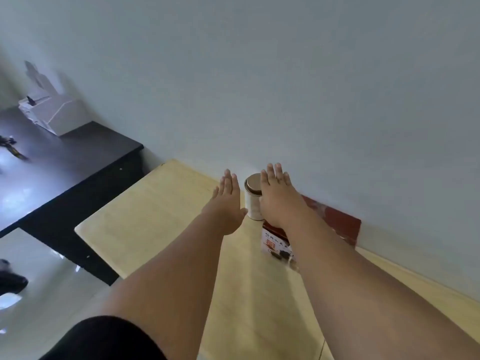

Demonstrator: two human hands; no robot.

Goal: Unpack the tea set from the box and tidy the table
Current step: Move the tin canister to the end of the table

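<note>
Pale wood table (161, 219) vs white wall (285, 87); black desk (85, 162) adj.

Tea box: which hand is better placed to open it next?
Right, probably. The right hand is stretched flat above the red box by the wall. The left hand is off to the other side of the tin. Both hands empty.

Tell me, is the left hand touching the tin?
Apart. The head view shows bare table between the left hand and the tin.

Pale wooden table (161, 219) against wall; white canister (253, 201) with metal lid, red printed box (335, 222) beside it
</note>
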